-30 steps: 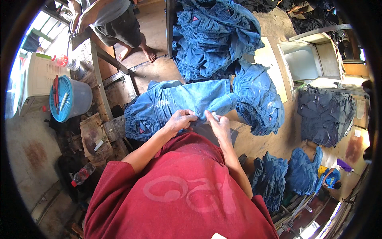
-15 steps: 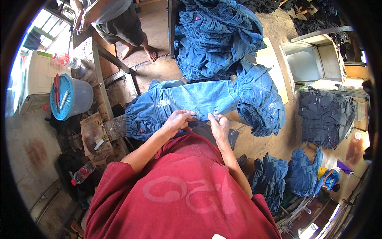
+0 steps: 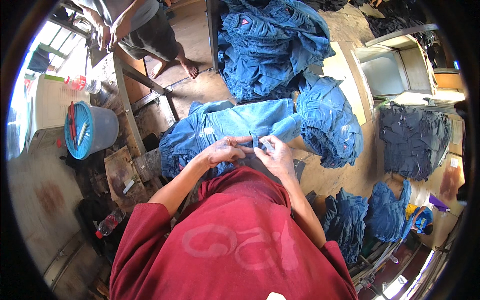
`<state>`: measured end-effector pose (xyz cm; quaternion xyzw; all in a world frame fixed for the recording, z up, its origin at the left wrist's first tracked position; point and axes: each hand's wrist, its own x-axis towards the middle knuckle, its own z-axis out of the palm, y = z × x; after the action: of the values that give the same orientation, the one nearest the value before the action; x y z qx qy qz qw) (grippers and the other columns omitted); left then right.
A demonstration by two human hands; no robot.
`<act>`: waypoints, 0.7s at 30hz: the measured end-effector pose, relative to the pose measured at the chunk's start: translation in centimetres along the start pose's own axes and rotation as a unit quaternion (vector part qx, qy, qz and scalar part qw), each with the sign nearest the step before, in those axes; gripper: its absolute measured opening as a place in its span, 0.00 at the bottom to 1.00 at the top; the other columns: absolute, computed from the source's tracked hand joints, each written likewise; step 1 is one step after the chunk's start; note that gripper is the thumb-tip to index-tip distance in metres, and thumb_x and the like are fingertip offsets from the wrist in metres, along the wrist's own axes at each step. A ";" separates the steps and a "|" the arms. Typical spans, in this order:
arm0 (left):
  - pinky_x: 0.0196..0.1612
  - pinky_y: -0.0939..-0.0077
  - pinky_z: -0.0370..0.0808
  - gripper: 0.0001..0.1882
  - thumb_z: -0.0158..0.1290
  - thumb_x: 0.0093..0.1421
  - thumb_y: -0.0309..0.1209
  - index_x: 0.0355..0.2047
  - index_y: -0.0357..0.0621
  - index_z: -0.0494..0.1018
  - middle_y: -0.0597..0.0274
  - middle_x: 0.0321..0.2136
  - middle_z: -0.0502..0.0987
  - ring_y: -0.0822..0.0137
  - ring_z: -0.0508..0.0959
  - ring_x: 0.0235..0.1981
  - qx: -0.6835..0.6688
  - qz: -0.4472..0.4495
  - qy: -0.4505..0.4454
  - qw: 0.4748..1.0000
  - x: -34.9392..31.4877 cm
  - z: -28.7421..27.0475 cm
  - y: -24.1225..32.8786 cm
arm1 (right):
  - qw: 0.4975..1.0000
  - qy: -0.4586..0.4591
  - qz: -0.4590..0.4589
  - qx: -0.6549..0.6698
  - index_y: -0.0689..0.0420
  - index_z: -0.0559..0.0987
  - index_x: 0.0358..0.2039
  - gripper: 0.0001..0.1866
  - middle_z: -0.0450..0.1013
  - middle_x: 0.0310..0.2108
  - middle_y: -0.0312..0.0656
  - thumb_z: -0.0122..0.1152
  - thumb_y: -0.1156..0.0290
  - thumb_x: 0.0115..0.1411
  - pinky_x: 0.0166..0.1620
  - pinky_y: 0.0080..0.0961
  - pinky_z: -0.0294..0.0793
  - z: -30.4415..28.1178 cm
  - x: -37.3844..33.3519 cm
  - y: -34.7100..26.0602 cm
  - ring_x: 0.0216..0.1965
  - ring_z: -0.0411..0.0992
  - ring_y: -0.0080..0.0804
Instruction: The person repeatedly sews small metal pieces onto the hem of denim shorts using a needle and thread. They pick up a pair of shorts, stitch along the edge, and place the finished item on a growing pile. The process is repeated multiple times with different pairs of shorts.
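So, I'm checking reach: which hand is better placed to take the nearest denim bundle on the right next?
Probably the right hand: it is nearer the bundle, while the left hand lies farther left. The right seems to hold a small pale item, though.

Brown floor (image 3: 196, 42), bright window (image 3: 59, 38)

A blue denim garment (image 3: 250, 115) is laid sideways, gathered end (image 3: 173, 150) leftward. A small whitish object (image 3: 268, 146) is held near its closer edge.

Pale item (image 3: 268, 145) in right hand (image 3: 276, 158), indistinct
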<state>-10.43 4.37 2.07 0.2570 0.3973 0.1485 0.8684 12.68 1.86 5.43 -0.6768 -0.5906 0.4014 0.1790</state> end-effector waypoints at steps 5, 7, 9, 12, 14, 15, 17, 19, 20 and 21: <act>0.42 0.72 0.87 0.48 0.52 0.58 0.15 0.78 0.49 0.51 0.46 0.67 0.72 0.73 0.82 0.39 -0.005 -0.006 -0.071 0.997 -0.4 -1.3 0.7 | 0.994 0.095 -0.013 -0.050 0.50 0.87 0.37 0.10 0.82 0.26 0.45 0.69 0.61 0.59 0.31 0.38 0.79 -1.6 1.5 -0.3 0.27 0.83 0.44; 0.42 0.71 0.87 0.48 0.52 0.59 0.15 0.79 0.49 0.50 0.45 0.67 0.71 0.72 0.82 0.40 -0.010 -0.015 -0.066 0.998 -0.5 -1.3 0.7 | 0.997 0.040 -0.014 -0.059 0.51 0.87 0.37 0.10 0.81 0.24 0.43 0.71 0.60 0.59 0.32 0.36 0.80 -1.5 1.0 -0.5 0.27 0.82 0.42; 0.42 0.71 0.87 0.48 0.52 0.59 0.16 0.79 0.48 0.49 0.44 0.67 0.71 0.72 0.82 0.40 -0.014 -0.012 -0.074 0.997 -0.4 -1.1 0.9 | 0.996 0.001 -0.071 -0.056 0.52 0.86 0.37 0.11 0.81 0.23 0.42 0.72 0.59 0.60 0.33 0.35 0.80 -0.9 0.4 -0.6 0.26 0.82 0.41; 0.43 0.73 0.87 0.49 0.54 0.62 0.18 0.80 0.47 0.45 0.45 0.67 0.71 0.71 0.82 0.39 0.007 -0.022 -0.069 0.997 -0.6 -1.0 1.6 | 0.990 0.122 -0.060 -0.039 0.54 0.83 0.45 0.15 0.82 0.31 0.42 0.72 0.62 0.61 0.36 0.34 0.80 -0.8 0.7 0.5 0.30 0.82 0.36; 0.40 0.73 0.85 0.30 0.56 0.66 0.26 0.69 0.42 0.69 0.48 0.53 0.83 0.71 0.84 0.35 0.165 0.068 0.050 0.983 -1.4 -2.9 2.3 | 0.986 0.156 -0.046 0.040 0.56 0.81 0.47 0.14 0.82 0.36 0.40 0.68 0.63 0.66 0.41 0.29 0.79 -2.0 1.8 2.3 0.35 0.80 0.30; 0.39 0.72 0.84 0.23 0.58 0.68 0.30 0.62 0.41 0.77 0.50 0.47 0.87 0.69 0.86 0.35 0.260 0.123 0.115 0.951 -1.8 -4.5 2.8 | 0.981 0.159 -0.019 0.106 0.57 0.80 0.48 0.12 0.82 0.39 0.39 0.65 0.64 0.69 0.43 0.27 0.78 -2.9 2.0 3.5 0.38 0.79 0.25; 0.42 0.64 0.83 0.24 0.59 0.68 0.48 0.51 0.40 0.85 0.55 0.37 0.89 0.60 0.88 0.37 0.469 0.184 0.403 0.764 -3.6 -9.7 3.4 | 0.976 0.150 0.025 0.157 0.61 0.79 0.45 0.14 0.77 0.35 0.33 0.58 0.61 0.75 0.41 0.21 0.73 -4.6 1.9 5.9 0.37 0.73 0.18; 0.52 0.56 0.81 0.42 0.52 0.64 0.70 0.55 0.41 0.83 0.48 0.44 0.87 0.51 0.86 0.48 0.593 -0.006 0.497 0.634 -5.7 -15.7 2.8 | 0.957 0.150 0.151 0.196 0.60 0.76 0.39 0.17 0.71 0.27 0.30 0.57 0.57 0.76 0.33 0.21 0.69 -5.8 1.3 7.8 0.29 0.69 0.16; 0.57 0.54 0.78 0.46 0.47 0.63 0.74 0.58 0.43 0.81 0.45 0.51 0.83 0.50 0.83 0.54 0.564 -0.153 0.425 0.691 -6.4 -18.5 2.3 | 0.946 0.148 0.128 0.260 0.58 0.74 0.36 0.19 0.68 0.24 0.29 0.57 0.55 0.76 0.30 0.21 0.66 -6.1 1.1 8.5 0.26 0.66 0.16; 0.62 0.52 0.75 0.51 0.42 0.62 0.79 0.61 0.45 0.79 0.43 0.59 0.79 0.50 0.80 0.61 0.524 -0.275 0.361 0.721 -6.7 -20.8 1.8 | 0.928 0.159 0.164 0.295 0.57 0.71 0.33 0.21 0.64 0.21 0.28 0.58 0.53 0.76 0.27 0.21 0.63 -6.3 1.0 9.0 0.24 0.63 0.15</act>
<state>-30.77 9.58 -4.30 0.4779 0.7480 -0.2472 0.3885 23.34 2.18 2.55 -0.7358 -0.2903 0.4684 0.3935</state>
